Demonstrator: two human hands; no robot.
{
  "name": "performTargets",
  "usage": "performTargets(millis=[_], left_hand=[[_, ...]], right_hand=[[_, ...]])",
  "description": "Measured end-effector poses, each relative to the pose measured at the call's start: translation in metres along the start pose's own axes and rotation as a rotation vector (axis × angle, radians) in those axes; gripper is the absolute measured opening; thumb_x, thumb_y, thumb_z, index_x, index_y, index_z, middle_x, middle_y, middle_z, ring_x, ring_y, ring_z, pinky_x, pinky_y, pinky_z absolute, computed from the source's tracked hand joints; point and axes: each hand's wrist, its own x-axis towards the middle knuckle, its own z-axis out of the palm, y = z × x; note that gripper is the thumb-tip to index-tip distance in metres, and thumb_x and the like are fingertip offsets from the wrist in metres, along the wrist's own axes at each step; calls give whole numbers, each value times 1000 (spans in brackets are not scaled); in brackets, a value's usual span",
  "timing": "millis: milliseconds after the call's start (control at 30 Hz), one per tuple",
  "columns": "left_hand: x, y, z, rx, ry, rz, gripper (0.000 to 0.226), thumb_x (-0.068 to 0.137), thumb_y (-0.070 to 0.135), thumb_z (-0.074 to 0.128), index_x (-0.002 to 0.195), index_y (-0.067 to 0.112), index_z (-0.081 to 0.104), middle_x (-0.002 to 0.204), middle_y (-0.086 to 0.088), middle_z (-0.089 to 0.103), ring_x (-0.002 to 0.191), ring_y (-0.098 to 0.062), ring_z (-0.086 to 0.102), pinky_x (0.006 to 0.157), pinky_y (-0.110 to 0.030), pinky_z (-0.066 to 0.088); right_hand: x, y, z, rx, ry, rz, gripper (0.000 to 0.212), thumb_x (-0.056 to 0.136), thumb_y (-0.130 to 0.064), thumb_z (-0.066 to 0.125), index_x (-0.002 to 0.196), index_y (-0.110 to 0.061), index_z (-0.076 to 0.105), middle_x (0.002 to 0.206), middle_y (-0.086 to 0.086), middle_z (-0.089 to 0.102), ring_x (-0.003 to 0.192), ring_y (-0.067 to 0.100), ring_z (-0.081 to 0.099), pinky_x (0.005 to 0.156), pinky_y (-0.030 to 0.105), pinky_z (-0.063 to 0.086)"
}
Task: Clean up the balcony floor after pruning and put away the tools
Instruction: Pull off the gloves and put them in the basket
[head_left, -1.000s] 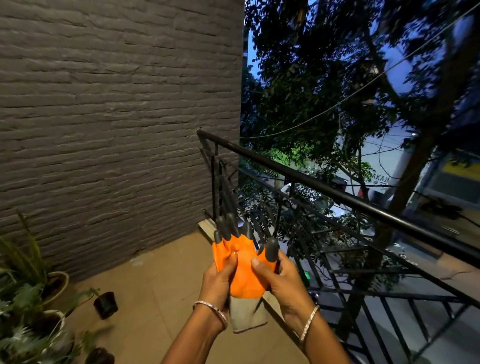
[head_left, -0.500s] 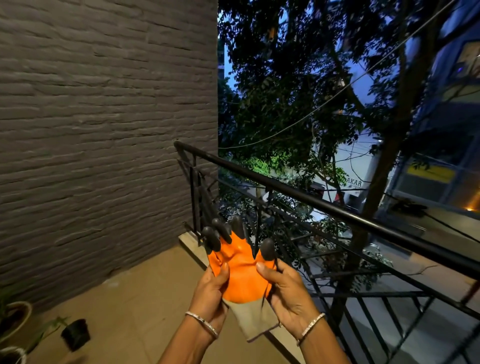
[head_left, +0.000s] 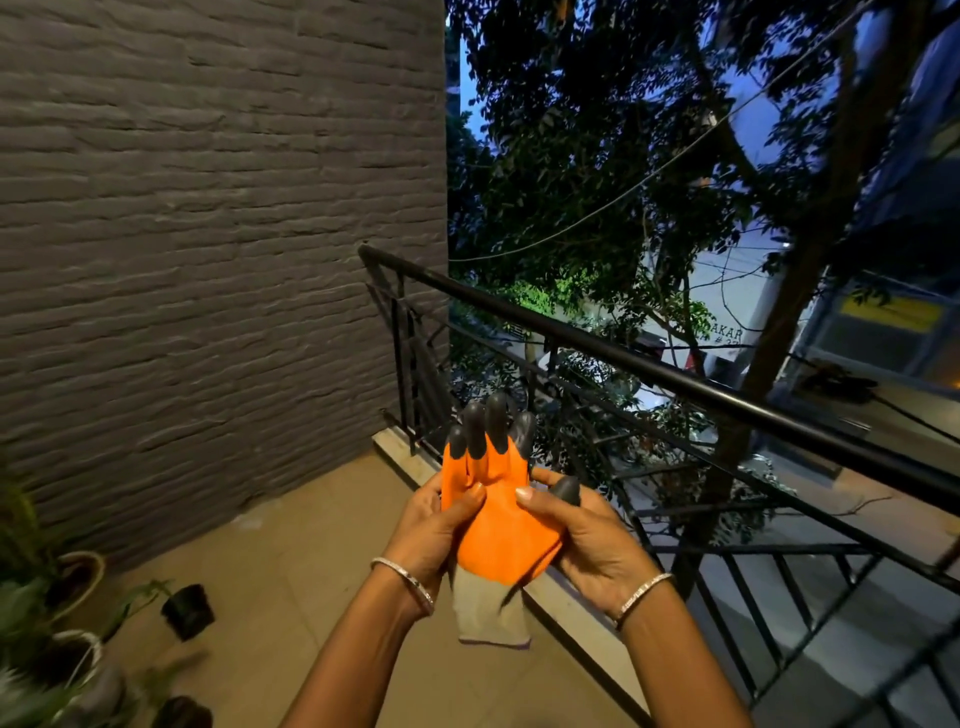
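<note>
Dim dusk: blue sky (head_left: 753, 119) glows above and right of the fingers (head_left: 470, 506); warm light falls on them and the glove (head_left: 501, 540). Plants (head_left: 31, 597) low, left of the fingers, blur.

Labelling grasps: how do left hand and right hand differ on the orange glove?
The left hand holds the orange glove by its left edge, under the four black-tipped fingers; the right hand holds the right edge, where the glove's black thumb tip sticks out above it. Left thumb points up-right; right thumb points up-left. Shared: both thumbs press the orange front, and each wrist wears a bangle.
</note>
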Motion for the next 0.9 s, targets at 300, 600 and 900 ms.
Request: performTargets(millis=[300, 600, 900], left_hand=[[-8, 17, -17, 49, -135, 107, 33, 79, -9, 62, 102, 10, 75, 120, -6, 69, 111, -20, 65, 85, -33, 56], [-6, 6, -22, 150, -44, 15, 28, 95, 8, 54, 121, 11, 64, 113, -20, 69, 97, -31, 66, 83, -44, 54], [-10, 17, -24, -74, -14, 0, 31, 79, 2, 56, 93, 17, 79, 93, -13, 74, 79, -20, 71, 69, -32, 59]], right_hand=[[-5, -17, 6, -318, -170, -347, 31, 74, 19, 64, 75, -9, 77, 99, 17, 72, 94, 28, 68, 84, 40, 54], [7, -10, 7, -375, -127, -399, 22, 83, 20, 56, 80, 4, 70, 118, 10, 70, 112, 27, 66, 91, 42, 56], [0, -11, 12, -333, -268, -327, 51, 84, 6, 68, 130, -14, 60, 122, 11, 68, 115, 28, 65, 88, 39, 57]])
